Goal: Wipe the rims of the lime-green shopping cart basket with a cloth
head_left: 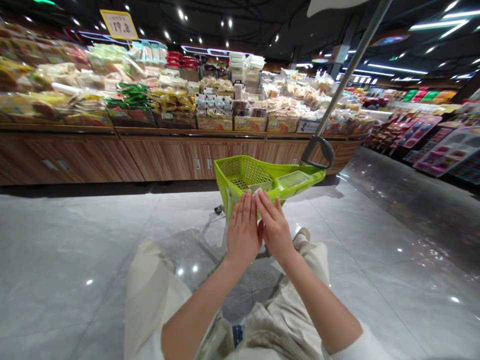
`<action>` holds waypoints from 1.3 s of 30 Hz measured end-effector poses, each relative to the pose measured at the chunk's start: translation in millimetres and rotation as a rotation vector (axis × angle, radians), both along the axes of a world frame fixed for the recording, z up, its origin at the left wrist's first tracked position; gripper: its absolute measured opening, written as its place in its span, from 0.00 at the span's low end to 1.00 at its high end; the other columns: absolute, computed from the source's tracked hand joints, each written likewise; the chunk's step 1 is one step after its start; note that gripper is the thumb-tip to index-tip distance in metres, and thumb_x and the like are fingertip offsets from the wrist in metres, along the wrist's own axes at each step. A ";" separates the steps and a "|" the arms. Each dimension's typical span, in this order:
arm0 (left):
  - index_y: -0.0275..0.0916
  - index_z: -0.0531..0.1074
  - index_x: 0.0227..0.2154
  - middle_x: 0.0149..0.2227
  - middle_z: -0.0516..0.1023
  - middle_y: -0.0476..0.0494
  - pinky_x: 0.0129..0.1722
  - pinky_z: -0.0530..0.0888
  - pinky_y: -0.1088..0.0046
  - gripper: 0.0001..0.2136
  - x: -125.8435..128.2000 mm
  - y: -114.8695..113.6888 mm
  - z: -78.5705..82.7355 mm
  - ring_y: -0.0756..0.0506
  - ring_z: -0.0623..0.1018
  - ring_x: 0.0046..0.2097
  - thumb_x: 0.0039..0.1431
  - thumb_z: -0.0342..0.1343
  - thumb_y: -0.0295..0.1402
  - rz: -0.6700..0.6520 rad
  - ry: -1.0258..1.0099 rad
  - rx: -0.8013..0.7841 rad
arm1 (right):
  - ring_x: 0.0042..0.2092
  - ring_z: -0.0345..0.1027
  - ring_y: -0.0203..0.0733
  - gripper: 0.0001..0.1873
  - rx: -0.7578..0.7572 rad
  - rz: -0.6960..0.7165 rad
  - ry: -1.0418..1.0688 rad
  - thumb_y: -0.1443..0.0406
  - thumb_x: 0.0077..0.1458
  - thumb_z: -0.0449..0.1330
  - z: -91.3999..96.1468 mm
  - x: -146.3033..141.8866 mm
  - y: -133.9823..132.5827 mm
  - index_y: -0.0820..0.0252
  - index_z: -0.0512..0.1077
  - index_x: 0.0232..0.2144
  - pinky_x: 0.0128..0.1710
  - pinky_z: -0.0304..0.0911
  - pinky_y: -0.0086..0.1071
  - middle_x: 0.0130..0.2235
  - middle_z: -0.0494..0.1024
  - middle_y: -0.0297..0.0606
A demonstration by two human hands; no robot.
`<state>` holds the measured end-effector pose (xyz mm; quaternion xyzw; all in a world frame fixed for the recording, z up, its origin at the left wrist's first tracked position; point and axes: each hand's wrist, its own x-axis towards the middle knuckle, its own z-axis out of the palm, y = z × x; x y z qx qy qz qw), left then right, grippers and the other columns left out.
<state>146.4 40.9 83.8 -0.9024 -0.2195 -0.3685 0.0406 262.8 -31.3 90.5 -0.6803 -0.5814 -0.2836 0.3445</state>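
Note:
My left hand [243, 231] and my right hand [275, 227] are stretched forward side by side, backs up, fingers straight and close together, thumbs touching. Both hold nothing. Their fingertips reach the near rim of a lime-green wheeled shopping basket [240, 176] standing on the floor in front of me. Inside the basket lie two clear lidded plastic boxes [293, 178]. The basket's long grey pull handle [318, 150] rises up to the right. My light trousers and one shoe [302, 235] show below the hands.
A long wooden display counter [168, 155] piled with packaged foods runs across the back, with a yellow price sign [119, 24] reading 19.8 above it. More shelves with colourful packs [431, 135] line the right side. Glossy grey floor tiles [75, 250] surround me.

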 end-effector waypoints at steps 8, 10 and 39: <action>0.28 0.38 0.69 0.71 0.49 0.32 0.68 0.57 0.58 0.32 -0.2 0.9 0.1 0.41 0.48 0.72 0.68 0.42 0.35 -0.016 -0.011 -0.005 | 0.69 0.50 0.42 0.41 0.068 -0.098 0.072 0.80 0.55 0.44 -0.1 5.2 0.0 0.56 0.49 0.69 0.70 0.42 0.51 0.67 0.59 0.45; 0.29 0.38 0.69 0.70 0.50 0.32 0.68 0.57 0.58 0.32 -0.3 1.3 0.1 0.41 0.48 0.72 0.68 0.43 0.33 -0.017 -0.013 -0.002 | 0.69 0.50 0.40 0.40 0.014 0.022 0.004 0.79 0.57 0.44 -1.0 -1.2 0.6 0.55 0.46 0.69 0.70 0.44 0.47 0.68 0.59 0.44; 0.30 0.39 0.69 0.69 0.55 0.32 0.67 0.59 0.58 0.30 -7.3 9.9 2.4 0.41 0.54 0.70 0.69 0.41 0.33 -0.046 -0.014 0.007 | 0.69 0.48 0.39 0.42 -0.006 0.005 -0.003 0.81 0.54 0.42 2.4 4.5 -4.5 0.55 0.47 0.69 0.70 0.45 0.48 0.67 0.59 0.43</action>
